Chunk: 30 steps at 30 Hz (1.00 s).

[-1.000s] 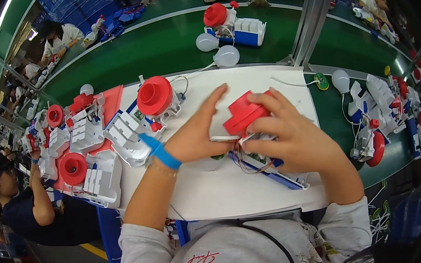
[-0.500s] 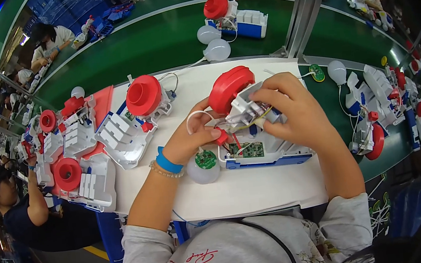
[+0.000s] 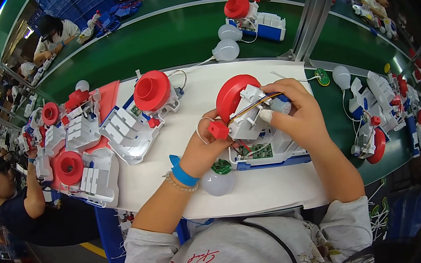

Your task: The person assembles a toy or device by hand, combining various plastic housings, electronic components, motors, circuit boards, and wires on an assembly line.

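Observation:
Between my hands is a white plastic mechanism (image 3: 245, 129) bearing a large red disc (image 3: 231, 96), tilted above a white and blue housing (image 3: 280, 161). My left hand (image 3: 203, 150) grips its near left side, thumb beside a red cube (image 3: 218, 129). Closed round the right side, my right hand (image 3: 298, 114) has its thumb near a bundle of coloured wires (image 3: 256, 105) and a silvery cylindrical part (image 3: 281, 106). A green circuit board (image 3: 261, 151) shows inside the housing. By my left wrist lies a white bulb-shaped dome (image 3: 218, 183) with a small green board (image 3: 221, 167).
White paper (image 3: 175, 186) covers my worktop. Similar red and white assemblies stand left (image 3: 151, 92) and right (image 3: 376, 142). Beyond runs a green conveyor belt (image 3: 160, 39) carrying another assembly (image 3: 266, 25). A metal post (image 3: 311, 18) rises at the far right. A co-worker (image 3: 19, 192) works at left.
The mechanism has been turned between my hands, so its coloured wires and cylindrical part now show. The red cube faces up more. The whole view has shifted slightly.

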Tool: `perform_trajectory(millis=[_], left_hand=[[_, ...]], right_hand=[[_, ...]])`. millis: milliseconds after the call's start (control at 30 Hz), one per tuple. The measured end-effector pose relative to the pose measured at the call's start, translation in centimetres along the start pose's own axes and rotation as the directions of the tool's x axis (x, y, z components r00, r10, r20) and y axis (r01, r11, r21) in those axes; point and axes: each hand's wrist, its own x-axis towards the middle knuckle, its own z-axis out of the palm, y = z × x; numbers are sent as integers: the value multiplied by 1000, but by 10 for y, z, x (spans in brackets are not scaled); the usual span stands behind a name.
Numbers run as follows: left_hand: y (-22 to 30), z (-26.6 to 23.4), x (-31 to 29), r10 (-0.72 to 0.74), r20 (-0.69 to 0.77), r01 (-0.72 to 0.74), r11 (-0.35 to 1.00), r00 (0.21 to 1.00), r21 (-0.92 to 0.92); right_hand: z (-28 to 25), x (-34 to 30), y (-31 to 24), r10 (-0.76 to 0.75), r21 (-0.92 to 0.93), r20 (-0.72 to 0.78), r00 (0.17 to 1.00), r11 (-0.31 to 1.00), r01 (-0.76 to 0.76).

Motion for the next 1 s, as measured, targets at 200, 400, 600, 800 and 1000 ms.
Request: perform_trajectory(millis=[200, 400, 600, 800, 1000], left_hand=[[-3, 8, -5, 236, -128, -224, 970, 963, 99], [-9, 1, -3, 350, -117, -296, 896, 929, 333], [-5, 1, -6, 305, -81, -300, 951, 949, 73], [-6, 3, -12, 496, 40, -487, 829, 868, 274], [-4, -4, -10, 374, -115, -391, 892, 920, -229]], right_hand=[[4, 0, -2, 12, 4, -2, 1000, 1000, -12], [5, 4, 4, 26, 65, -10, 1000, 998, -25], [-6, 6, 3, -194, -98, 70, 979, 975, 200], [-10, 3, -4, -354, -317, 14, 935, 885, 340], [5, -2, -2, -117, -161, -177, 977, 983, 88]])
